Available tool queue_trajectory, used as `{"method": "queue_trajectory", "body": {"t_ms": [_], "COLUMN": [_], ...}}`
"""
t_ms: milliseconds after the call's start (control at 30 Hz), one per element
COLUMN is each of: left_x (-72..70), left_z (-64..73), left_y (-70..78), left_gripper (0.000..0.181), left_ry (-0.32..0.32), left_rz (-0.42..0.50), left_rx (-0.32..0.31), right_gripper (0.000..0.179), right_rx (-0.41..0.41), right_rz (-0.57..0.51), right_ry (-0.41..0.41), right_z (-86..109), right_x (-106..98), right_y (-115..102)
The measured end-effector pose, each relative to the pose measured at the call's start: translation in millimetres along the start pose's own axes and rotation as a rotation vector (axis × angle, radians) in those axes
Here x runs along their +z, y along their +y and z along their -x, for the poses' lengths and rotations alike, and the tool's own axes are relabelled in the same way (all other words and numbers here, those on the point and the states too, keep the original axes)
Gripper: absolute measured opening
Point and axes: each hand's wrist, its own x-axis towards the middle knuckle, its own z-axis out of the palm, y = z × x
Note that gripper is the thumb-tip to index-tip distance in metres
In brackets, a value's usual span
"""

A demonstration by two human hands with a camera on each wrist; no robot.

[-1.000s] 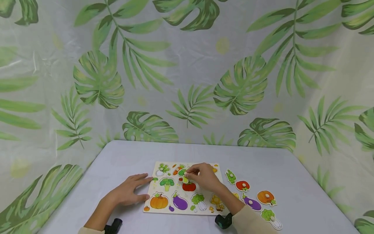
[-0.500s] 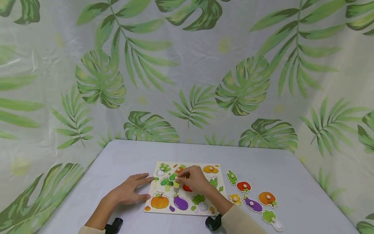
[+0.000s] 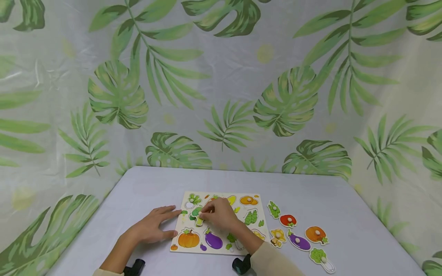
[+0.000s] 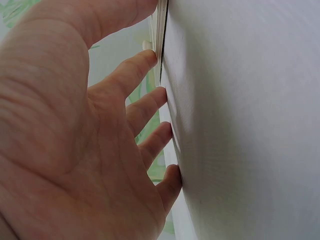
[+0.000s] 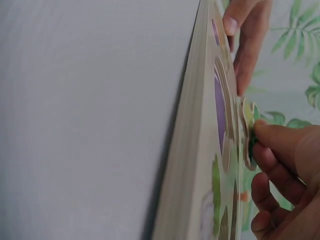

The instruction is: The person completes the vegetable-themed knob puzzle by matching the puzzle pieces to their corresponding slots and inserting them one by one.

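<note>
In the head view my right hand (image 3: 219,215) pinches a broccoli puzzle piece (image 3: 198,221) by its small knob. That piece hovers over or rests on the printed broccoli spot of the wooden vegetable puzzle board (image 3: 203,234); the right wrist view shows it tilted, right at the board's face. My left hand (image 3: 152,225) lies with fingers spread at the board's left edge, thumb and index fingertip touching it. From the left wrist view, the other fingertips of the left hand (image 4: 115,135) rest on the tablecloth. My right hand covers the middle of the board.
Right of the board lie several loose knobbed pieces: a green leafy one (image 3: 274,209), a tomato (image 3: 288,220), a yellow mushroom (image 3: 277,237), an eggplant (image 3: 299,242), a pumpkin (image 3: 315,234) and a cabbage (image 3: 322,260). A leaf-print curtain (image 3: 228,96) hangs behind the white table (image 3: 155,184).
My right hand has carried the broccoli piece leftward and down across the board, from near the carrot and tomato pictures to the broccoli picture. The left hand has stayed put.
</note>
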Motion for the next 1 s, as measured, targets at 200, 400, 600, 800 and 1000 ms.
{"method": "queue_trajectory", "body": {"t_ms": [200, 400, 600, 800, 1000], "left_x": [-0.4, 0.7, 1.1, 1.0, 1.4], "left_z": [1.6, 0.5, -0.2, 0.3, 0.3], "left_y": [-0.3, -0.8, -0.4, -0.2, -0.6], "left_gripper": [0.071, 0.072, 0.072, 0.072, 0.072], "left_ry": [0.008, 0.010, 0.007, 0.010, 0.011], "left_rz": [0.006, 0.003, 0.001, -0.004, -0.005], "left_rx": [0.007, 0.011, 0.007, 0.018, 0.015], "right_gripper": [0.005, 0.004, 0.006, 0.005, 0.005], "right_rx": [-0.018, 0.002, 0.043, 0.036, 0.023], "right_rz": [0.012, 0.024, 0.026, 0.021, 0.003], "right_ry": [-0.008, -0.007, -0.017, -0.037, -0.046], "right_z": [-1.5, -1.3, -1.3, -0.2, 1.4], "right_x": [7, 9, 11, 12, 12], "right_y": [-2, -5, -6, -7, -7]}}
